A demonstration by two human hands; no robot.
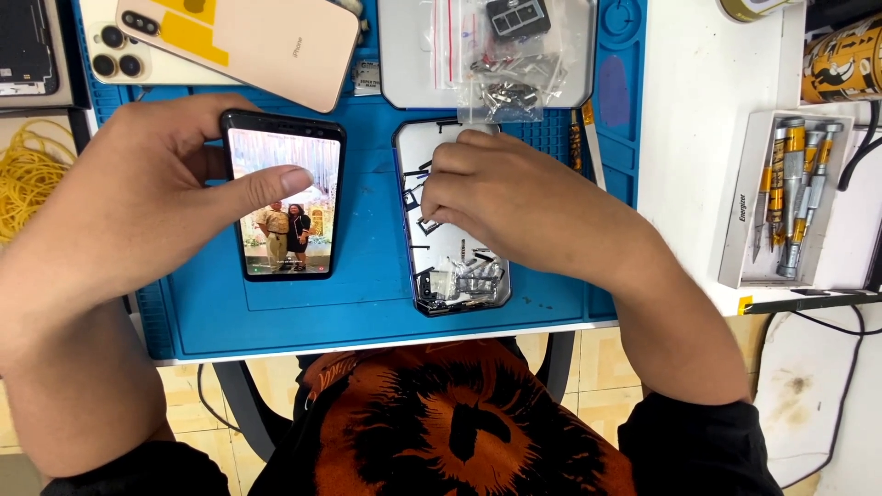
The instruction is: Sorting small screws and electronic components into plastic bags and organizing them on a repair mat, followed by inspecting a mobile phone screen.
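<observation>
A: Where are the hands?
B: The left hand [138, 197] holds a lit smartphone [283, 195], thumb on screen. The right hand [501, 197], fingers pinched narrow, rests on an opened phone chassis [455, 276] just right, both on the blue mat [367, 303].
A: Progress?
B: Seemingly midway; chassis still lacks its cover.

Blue work mat [367, 303]: matt rubbery surface, ridged edges. Phone [283, 204] under left hand [138, 202]: glossy glass screen, black frame. Opened phone body [459, 276] under right hand [496, 197]: shiny mirror-like metal, small metal parts inside. Gold phone back [266, 41]: smooth satin sheen. Clear plastic bags [501, 64]: crinkled, glossy. Screwdrivers [795, 197]: brushed metal. Tabletop [689, 138]: plain matt white.
</observation>
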